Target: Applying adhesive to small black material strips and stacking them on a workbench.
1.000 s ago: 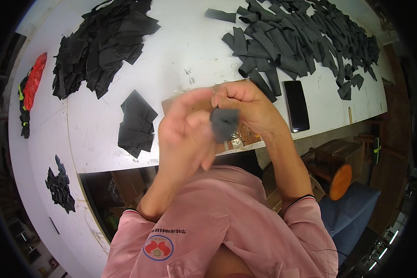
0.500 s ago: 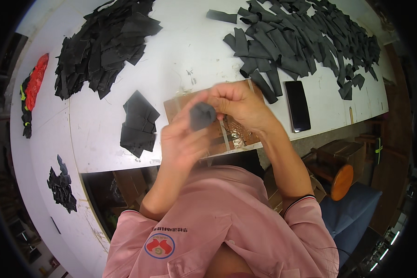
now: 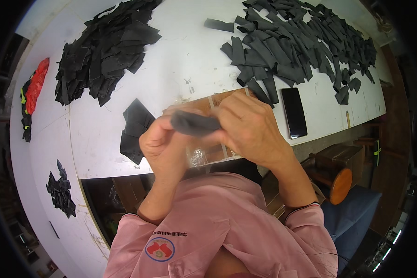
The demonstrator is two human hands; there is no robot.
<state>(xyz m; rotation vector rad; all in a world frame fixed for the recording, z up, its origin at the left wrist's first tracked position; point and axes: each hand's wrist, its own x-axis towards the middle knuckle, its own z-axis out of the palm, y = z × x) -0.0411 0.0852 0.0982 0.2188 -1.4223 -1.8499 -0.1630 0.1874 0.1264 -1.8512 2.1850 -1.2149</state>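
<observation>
Both my hands are raised close to the camera over the table's front edge. My left hand and my right hand grip the two ends of one small dark grey fabric piece, stretched flat between them. Under the hands lies a brown cardboard sheet, mostly hidden. A small stack of black fabric pieces sits on the white table just left of my left hand.
A large heap of black pieces lies at the far left, a wide spread of dark grey strips at the far right. A black phone rests right of my hands. A red and black glove and small black scraps lie left.
The fabric piece was bunched between my fingers; now it is pulled out flat between both hands, which have shifted slightly lower.
</observation>
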